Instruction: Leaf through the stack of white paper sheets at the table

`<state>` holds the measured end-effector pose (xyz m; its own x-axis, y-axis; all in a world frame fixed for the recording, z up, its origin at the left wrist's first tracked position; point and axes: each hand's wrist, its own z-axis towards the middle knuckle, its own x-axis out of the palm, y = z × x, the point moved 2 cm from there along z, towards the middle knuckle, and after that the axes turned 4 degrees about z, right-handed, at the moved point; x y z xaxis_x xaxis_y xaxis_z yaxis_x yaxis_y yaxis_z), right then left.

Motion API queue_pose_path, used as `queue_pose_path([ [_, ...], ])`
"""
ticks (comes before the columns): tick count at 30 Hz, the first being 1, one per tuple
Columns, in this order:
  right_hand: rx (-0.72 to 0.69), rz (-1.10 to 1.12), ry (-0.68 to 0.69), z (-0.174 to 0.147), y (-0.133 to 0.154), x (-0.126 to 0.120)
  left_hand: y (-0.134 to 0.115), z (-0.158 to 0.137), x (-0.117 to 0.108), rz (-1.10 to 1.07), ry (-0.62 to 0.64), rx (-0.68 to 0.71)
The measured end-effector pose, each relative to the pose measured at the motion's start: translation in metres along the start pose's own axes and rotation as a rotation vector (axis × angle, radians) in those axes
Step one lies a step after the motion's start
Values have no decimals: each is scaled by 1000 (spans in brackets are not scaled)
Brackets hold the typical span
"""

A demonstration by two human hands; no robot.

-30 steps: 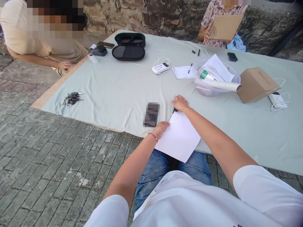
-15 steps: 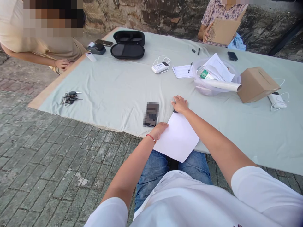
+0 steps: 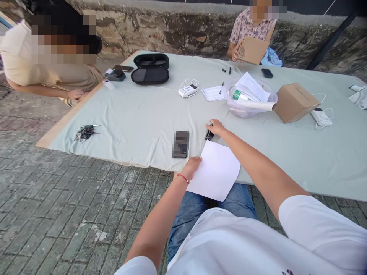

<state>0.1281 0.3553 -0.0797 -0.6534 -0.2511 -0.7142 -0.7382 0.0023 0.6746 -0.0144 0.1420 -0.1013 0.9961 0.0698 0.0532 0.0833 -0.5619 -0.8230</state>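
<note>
My left hand (image 3: 192, 167), with a red cord bracelet at the wrist, pinches the left edge of a white sheet of paper (image 3: 215, 170). The sheet lies over the table's front edge, its lower corner above my jeans. Beyond its upper edge, my right hand (image 3: 217, 127) is closed around a small black stapler (image 3: 210, 134). The stapler's front end points toward the paper and lies close to its top corner. Some of my right fingers are hidden behind the hand. A dark phone (image 3: 181, 144) lies left of the paper.
Keys (image 3: 86, 132) lie on the cloth-covered table (image 3: 137, 126) at left. Farther back are an open black case (image 3: 150, 69), a white power bank (image 3: 188, 90), a plastic basin (image 3: 239, 111) holding papers and a cardboard box (image 3: 296, 102). Two people sit at the table; one holds cardboard (image 3: 253, 50).
The view has tilted up and turned slightly right. More of the stapler shows under my right hand, and the paper's top edge now lies apart from that hand. My left hand keeps its hold.
</note>
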Motion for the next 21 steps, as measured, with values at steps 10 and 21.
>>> queue_pose_path([
  [10,338,828,110,-279,-139,-78,43,-42,-4,-270,-36,-89],
  [21,311,844,-33,-345,-136,6,29,-39,8,-347,-24,-287],
])
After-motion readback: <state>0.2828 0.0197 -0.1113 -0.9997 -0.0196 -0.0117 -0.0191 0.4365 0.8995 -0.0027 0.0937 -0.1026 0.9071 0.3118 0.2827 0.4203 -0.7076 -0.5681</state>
